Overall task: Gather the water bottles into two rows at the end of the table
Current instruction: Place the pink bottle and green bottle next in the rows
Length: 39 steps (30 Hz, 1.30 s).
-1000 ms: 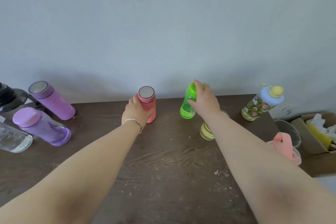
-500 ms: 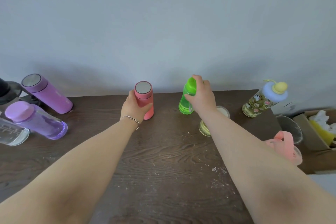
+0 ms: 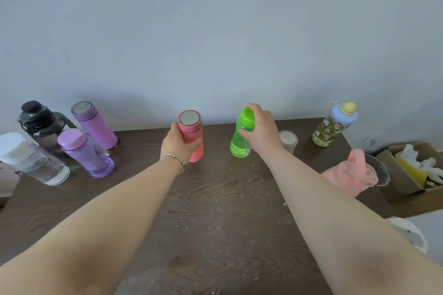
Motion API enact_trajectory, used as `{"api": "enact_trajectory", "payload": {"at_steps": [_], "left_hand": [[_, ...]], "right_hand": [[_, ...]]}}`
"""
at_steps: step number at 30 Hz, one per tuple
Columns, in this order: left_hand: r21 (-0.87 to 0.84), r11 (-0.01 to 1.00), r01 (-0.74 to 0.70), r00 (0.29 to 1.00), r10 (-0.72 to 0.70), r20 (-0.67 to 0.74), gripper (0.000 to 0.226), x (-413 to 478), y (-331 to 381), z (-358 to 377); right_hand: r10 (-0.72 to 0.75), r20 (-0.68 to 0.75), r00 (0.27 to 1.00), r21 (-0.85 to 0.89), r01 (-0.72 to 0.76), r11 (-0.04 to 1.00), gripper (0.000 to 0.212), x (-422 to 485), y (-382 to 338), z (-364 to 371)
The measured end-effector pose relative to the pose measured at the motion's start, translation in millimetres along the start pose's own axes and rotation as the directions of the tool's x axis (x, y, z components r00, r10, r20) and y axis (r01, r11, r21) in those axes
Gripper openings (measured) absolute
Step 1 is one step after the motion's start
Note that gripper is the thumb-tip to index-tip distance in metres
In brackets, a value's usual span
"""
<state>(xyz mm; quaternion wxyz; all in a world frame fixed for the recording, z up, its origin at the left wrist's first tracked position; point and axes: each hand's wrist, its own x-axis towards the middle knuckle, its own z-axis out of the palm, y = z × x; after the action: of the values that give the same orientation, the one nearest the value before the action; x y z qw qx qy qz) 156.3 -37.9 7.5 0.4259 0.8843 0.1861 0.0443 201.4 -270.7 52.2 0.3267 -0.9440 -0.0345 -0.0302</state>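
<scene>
Bare forearms; thin silver bangle (image 3: 174,160) on left wrist.

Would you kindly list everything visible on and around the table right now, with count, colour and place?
Black bottle: 1, dark smoky, far left by the wall.
Metal-capped purple bottle: 1, purple, left, at the wall.
Translucent purple bottle: 1, lilac, left, in front.
Clear bottle: 1, white cap, left edge.
Coral bottle: 1, centre.
Green bottle: 1, right of centre.
Small jar: 1, pale, behind the right wrist.
Patterned bottle: 1, blue-yellow lid, far right.
Pink bottle: 1, right edge.
Cardboard box: 1, brown, beyond the table's right side.
Table: 1, dark wood.
Left hand: on the coral bottle.
Right hand: on the green bottle.
</scene>
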Motion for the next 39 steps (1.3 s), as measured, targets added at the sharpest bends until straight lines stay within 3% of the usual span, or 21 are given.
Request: {"api": "enact_trajectory", "payload": {"at_steps": [14, 24, 33, 39], "left_hand": [[-0.039, 0.992, 0.12, 0.971, -0.125, -0.203, 0.055, -133.9, -17.5, -55.8], [-0.032, 0.983, 0.179, 0.938, -0.18, -0.295, 0.048, -217.6, -48.0, -102.0], [-0.065, 0.981, 0.18, 0.921, -0.192, -0.339, 0.054, -226.7, -98.1, -157.2], [-0.062, 0.985, 0.161, 0.945, -0.172, -0.278, 0.048, -202.8, -146.9, -208.4]], "right_hand": [[-0.149, 0.104, 0.983, 0.047, 0.144, 0.988, 0.068, -105.4, -20.0, -0.4], [-0.232, 0.183, 0.955, 0.092, 0.218, 0.972, 0.067, -171.4, -52.7, 17.8], [-0.273, 0.21, 0.939, 0.077, 0.262, 0.962, 0.067, -197.7, -113.6, 54.9], [-0.229, 0.188, 0.955, 0.062, 0.221, 0.973, 0.068, -205.9, -168.6, 101.4]]}}
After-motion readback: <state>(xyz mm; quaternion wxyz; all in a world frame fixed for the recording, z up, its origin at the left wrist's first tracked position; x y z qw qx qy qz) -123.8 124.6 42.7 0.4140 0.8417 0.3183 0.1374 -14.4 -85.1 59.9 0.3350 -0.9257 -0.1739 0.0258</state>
